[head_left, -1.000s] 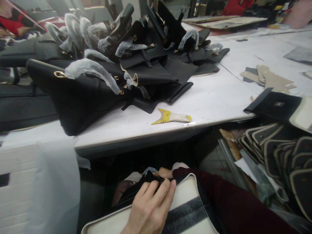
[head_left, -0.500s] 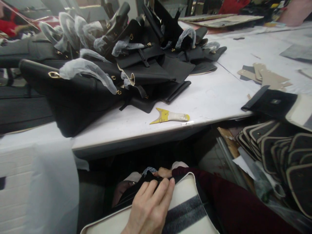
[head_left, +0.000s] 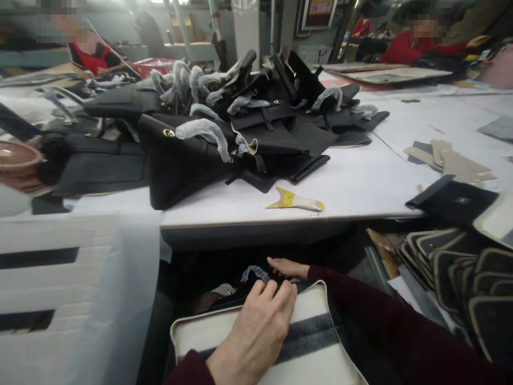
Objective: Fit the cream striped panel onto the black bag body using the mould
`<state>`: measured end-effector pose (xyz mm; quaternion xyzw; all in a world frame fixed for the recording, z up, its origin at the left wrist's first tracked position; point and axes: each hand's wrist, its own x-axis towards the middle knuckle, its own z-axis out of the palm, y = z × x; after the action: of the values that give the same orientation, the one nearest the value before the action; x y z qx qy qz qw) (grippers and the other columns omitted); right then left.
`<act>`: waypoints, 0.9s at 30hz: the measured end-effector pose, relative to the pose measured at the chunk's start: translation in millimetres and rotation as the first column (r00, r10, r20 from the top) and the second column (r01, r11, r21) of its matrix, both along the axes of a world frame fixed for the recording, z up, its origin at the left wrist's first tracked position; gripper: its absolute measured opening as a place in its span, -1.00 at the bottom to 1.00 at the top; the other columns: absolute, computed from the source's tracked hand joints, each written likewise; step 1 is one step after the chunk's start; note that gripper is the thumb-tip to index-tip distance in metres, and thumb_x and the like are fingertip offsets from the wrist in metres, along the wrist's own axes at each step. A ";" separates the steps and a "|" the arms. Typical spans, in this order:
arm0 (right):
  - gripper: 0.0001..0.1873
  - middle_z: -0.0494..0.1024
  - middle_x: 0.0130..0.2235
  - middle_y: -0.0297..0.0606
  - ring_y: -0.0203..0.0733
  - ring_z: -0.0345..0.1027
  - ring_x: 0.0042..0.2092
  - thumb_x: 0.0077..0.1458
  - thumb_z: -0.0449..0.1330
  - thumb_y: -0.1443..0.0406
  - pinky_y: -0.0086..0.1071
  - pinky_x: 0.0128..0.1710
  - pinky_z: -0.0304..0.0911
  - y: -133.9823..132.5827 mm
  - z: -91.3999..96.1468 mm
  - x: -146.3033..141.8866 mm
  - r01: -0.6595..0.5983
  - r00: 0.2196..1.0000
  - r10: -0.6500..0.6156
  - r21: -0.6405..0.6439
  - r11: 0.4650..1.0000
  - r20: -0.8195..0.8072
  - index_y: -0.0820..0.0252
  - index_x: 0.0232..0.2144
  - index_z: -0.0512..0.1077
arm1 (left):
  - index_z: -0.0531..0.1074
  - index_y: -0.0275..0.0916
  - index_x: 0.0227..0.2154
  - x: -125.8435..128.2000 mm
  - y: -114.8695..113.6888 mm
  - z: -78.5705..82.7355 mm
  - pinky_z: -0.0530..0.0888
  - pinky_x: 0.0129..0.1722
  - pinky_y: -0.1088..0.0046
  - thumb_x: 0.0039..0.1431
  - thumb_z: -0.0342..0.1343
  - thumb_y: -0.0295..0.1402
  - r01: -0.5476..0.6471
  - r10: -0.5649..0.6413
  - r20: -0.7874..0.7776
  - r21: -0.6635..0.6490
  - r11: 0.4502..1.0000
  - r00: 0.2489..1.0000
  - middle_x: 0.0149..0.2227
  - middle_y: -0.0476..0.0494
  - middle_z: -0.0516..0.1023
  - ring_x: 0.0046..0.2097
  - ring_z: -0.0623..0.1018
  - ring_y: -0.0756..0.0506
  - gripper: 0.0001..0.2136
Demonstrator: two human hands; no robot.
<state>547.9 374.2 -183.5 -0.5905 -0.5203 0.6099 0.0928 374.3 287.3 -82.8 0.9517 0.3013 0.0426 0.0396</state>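
A cream bag with a grey stripe (head_left: 312, 342) lies on my lap below the table edge. My left hand (head_left: 256, 331) rests on it with its fingers curled over the bag's black upper edge (head_left: 236, 299). My right hand (head_left: 286, 267), in a maroon sleeve, reaches in from the right. It grips the same black edge beside a foam-wrapped handle (head_left: 254, 272). The fingertips of both hands are partly hidden in the dark material.
A white table (head_left: 360, 182) carries a pile of black handbags (head_left: 192, 160) with foam-wrapped handles, a yellow-and-white tool (head_left: 294, 200), tan cardboard patterns (head_left: 452, 160) and a black panel (head_left: 452, 200). Stacked black pieces with beige rims (head_left: 452, 262) sit low right. Other people work at the back.
The view has tilted up and shifted left, showing more of the room and table. Both hands stay on the bag's black edge; my right hand's fingers stretch slightly further left.
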 end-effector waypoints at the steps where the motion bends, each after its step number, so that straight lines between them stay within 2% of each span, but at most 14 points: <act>1: -0.57 0.51 -0.23 -0.24 -0.22 0.43 -0.26 0.31 0.06 0.02 -0.26 -0.23 0.40 4.4 7.8 1.1 -0.018 1.000 0.018 -0.020 1.000 -0.002 0.30 -0.16 0.44 | 0.25 -0.40 0.15 -0.4 -1.1 1.6 0.40 -0.12 0.21 0.21 -0.02 -0.50 -0.007 0.007 -0.004 -0.004 1.000 1.000 0.02 -0.18 0.40 -0.12 0.37 -0.18 -0.57; 4: -0.41 0.55 -0.27 -0.16 -0.25 0.43 -0.31 0.34 -0.11 -0.07 -0.31 -0.24 0.36 12.2 40.3 -2.2 -0.045 0.998 0.045 0.012 0.999 -0.039 0.30 -0.19 0.46 | 0.21 -0.37 0.17 -2.9 -3.5 6.3 0.40 -0.13 0.20 0.21 0.00 -0.47 -0.028 0.028 -0.001 -0.027 0.999 1.000 -0.02 -0.18 0.40 -0.12 0.37 -0.19 -0.55; 8: -0.34 0.57 -0.26 -0.13 -0.22 0.43 -0.27 0.30 -0.15 -0.12 -0.38 -0.22 0.31 -0.1 72.9 -27.7 -0.024 0.999 0.028 0.205 0.978 -0.019 0.29 -0.24 0.47 | 0.27 -0.29 0.12 -7.8 -4.9 12.7 0.40 -0.12 0.19 0.18 0.00 -0.48 -0.053 0.057 0.038 -0.092 0.994 0.998 -0.04 -0.15 0.42 -0.09 0.39 -0.20 -0.59; 11: -0.31 0.57 -0.31 -0.12 -0.17 0.43 -0.29 0.29 -0.19 -0.15 -0.37 -0.28 0.30 -15.8 75.7 -44.3 -0.078 0.995 0.055 0.286 0.955 0.087 0.29 -0.29 0.47 | 0.34 -0.20 0.06 -15.2 -7.5 22.2 0.39 -0.06 0.17 0.16 0.03 -0.46 -0.037 0.054 0.103 -0.160 0.986 0.993 -0.02 -0.13 0.44 -0.02 0.40 -0.22 -0.63; 13: -0.31 0.56 -0.34 -0.13 -0.16 0.43 -0.31 0.31 -0.22 -0.12 -0.35 -0.29 0.28 -21.9 74.5 -48.6 -0.159 0.979 0.108 0.322 0.933 0.172 0.27 -0.31 0.47 | 0.41 -0.19 -0.03 -26.1 -9.5 31.6 0.40 -0.10 0.18 0.21 0.00 -0.43 -0.064 0.094 0.126 -0.220 0.973 0.988 -0.04 -0.12 0.47 -0.06 0.44 -0.22 -0.72; 15: -0.36 0.55 -0.35 -0.15 -0.15 0.42 -0.31 0.34 -0.22 -0.07 -0.34 -0.26 0.25 -24.1 75.4 -50.2 -0.273 0.948 0.185 0.363 0.891 0.258 0.24 -0.34 0.46 | 0.47 -0.18 -0.09 -45.8 -9.5 39.7 0.40 -0.12 0.21 0.28 -0.03 -0.36 -0.120 0.183 0.183 -0.313 0.942 0.966 -0.05 -0.10 0.50 -0.09 0.47 -0.19 -0.77; 17: -0.43 0.54 -0.32 -0.16 -0.14 0.42 -0.28 0.36 -0.19 0.00 -0.33 -0.20 0.24 -25.0 78.3 -51.8 -0.401 0.900 0.276 0.391 0.829 0.338 0.22 -0.32 0.47 | 0.49 -0.15 -0.05 -76.3 -5.8 41.2 0.37 0.01 0.25 0.32 -0.05 -0.28 -0.188 0.345 0.307 -0.442 0.877 0.887 -0.01 -0.09 0.50 -0.03 0.47 -0.17 -0.73; 18: -0.46 0.54 -0.28 -0.16 -0.13 0.43 -0.25 0.37 -0.18 0.03 -0.33 -0.17 0.23 -25.7 80.0 -52.9 -0.460 0.871 0.318 0.399 0.793 0.374 0.20 -0.27 0.48 | 0.49 -0.13 -0.01 -94.8 -2.8 37.8 0.32 0.09 0.28 0.31 -0.02 -0.24 -0.230 0.473 0.369 -0.540 0.810 0.800 0.04 -0.08 0.48 0.04 0.45 -0.16 -0.71; 19: -0.50 0.54 -0.23 -0.15 -0.13 0.43 -0.21 0.38 -0.19 0.08 -0.34 -0.14 0.23 -26.7 81.3 -54.1 -0.513 0.842 0.352 0.403 0.758 0.408 0.19 -0.20 0.48 | 0.49 -0.14 0.01 -114.4 0.4 31.3 0.27 0.15 0.33 0.29 0.01 -0.20 -0.267 0.617 0.398 -0.649 0.712 0.679 0.06 -0.08 0.47 0.08 0.42 -0.15 -0.69; 20: -0.53 0.54 -0.18 -0.14 -0.13 0.43 -0.18 0.39 -0.19 0.12 -0.35 -0.12 0.23 -27.9 82.1 -55.3 -0.559 0.812 0.380 0.406 0.723 0.443 0.18 -0.11 0.46 | 0.49 -0.15 0.01 -133.7 3.1 21.8 0.24 0.18 0.37 0.24 0.07 -0.15 -0.283 0.761 0.372 -0.769 0.574 0.531 0.07 -0.09 0.47 0.12 0.40 -0.16 -0.65; 21: -0.55 0.53 -0.13 -0.12 -0.12 0.43 -0.15 0.39 -0.20 0.15 -0.35 -0.11 0.23 -29.2 82.4 -56.4 -0.602 0.781 0.401 0.405 0.688 0.478 0.17 -0.04 0.44 | 0.50 -0.16 -0.01 -151.2 4.6 9.7 0.23 0.18 0.39 0.16 0.16 -0.10 -0.266 0.893 0.276 -0.886 0.379 0.356 0.06 -0.10 0.49 0.14 0.39 -0.18 -0.61; 22: -0.56 0.51 -0.08 -0.11 -0.11 0.42 -0.13 0.39 -0.20 0.19 -0.35 -0.10 0.23 -30.4 82.2 -57.3 -0.641 0.749 0.419 0.403 0.653 0.513 0.16 0.01 0.42 | 0.51 -0.21 -0.02 -165.6 4.7 -4.2 0.30 0.13 0.35 0.09 0.20 -0.04 -0.243 0.943 0.186 -0.936 0.256 0.277 0.00 -0.15 0.53 0.11 0.41 -0.23 -0.54; 24: -0.56 0.48 -0.03 -0.08 -0.07 0.40 -0.12 0.38 -0.20 0.25 -0.30 -0.08 0.23 -32.5 80.7 -58.3 -0.710 0.685 0.442 0.394 0.583 0.580 0.17 0.09 0.37 | 0.54 -0.33 -0.14 -180.8 -0.3 -33.2 0.42 -0.05 0.26 -0.04 0.26 0.06 -0.148 0.976 0.034 -0.987 0.067 0.214 -0.24 -0.23 0.59 -0.06 0.52 -0.30 -0.44; 27: -0.53 0.45 0.01 -0.03 0.01 0.36 -0.10 0.36 -0.23 0.30 -0.19 -0.04 0.23 -33.7 77.9 -58.4 -0.780 0.605 0.455 0.371 0.504 0.654 0.22 0.12 0.35 | 0.55 -0.39 -0.37 -171.4 -13.0 -68.5 0.47 -0.23 0.27 -0.27 0.37 0.08 0.055 0.974 -0.091 -0.993 -0.105 0.208 -0.49 -0.19 0.53 -0.28 0.56 -0.27 -0.43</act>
<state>489.5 340.6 -105.6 -0.4164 -0.8774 0.2244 -0.0804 202.9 274.3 -151.3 0.3038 0.5920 0.2776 0.6930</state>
